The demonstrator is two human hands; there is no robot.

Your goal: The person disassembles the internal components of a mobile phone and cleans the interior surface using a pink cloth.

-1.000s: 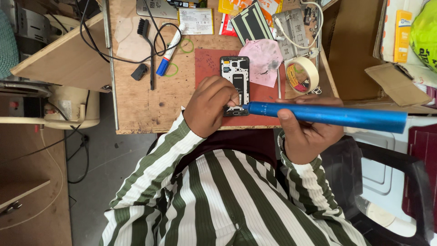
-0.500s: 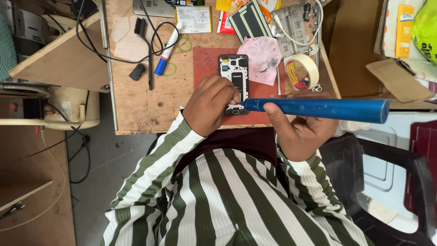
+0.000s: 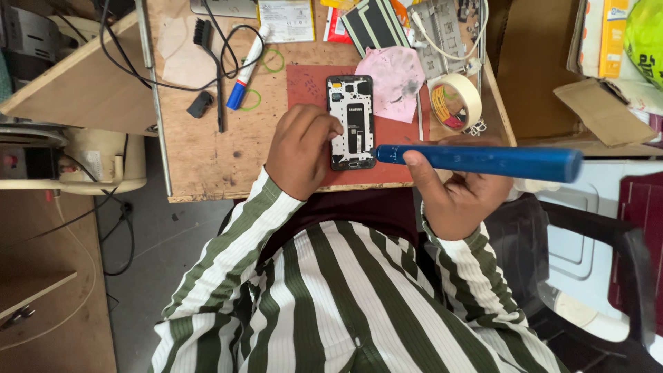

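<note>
Phone (image 3: pixel 351 121) steadied by left hand (image 3: pixel 300 148); right hand (image 3: pixel 459 197) grips screwdriver (image 3: pixel 480 160).

The tool (image 3: pixel 483 161) in the right hand (image 3: pixel 459 200) is plain bright blue along its whole barrel. The opened phone (image 3: pixel 352 121) under the left hand (image 3: pixel 300 148) is black round the edge with a white inner frame and a black strip down its middle. It lies on a dull red mat (image 3: pixel 397 148) over pale brown wood. The cloth (image 3: pixel 397 76) is pink with grey smudges, the tape roll (image 3: pixel 454 101) cream, the marker (image 3: pixel 245 71) white and blue. The shirt (image 3: pixel 345 297) is striped dark green and white.
</note>
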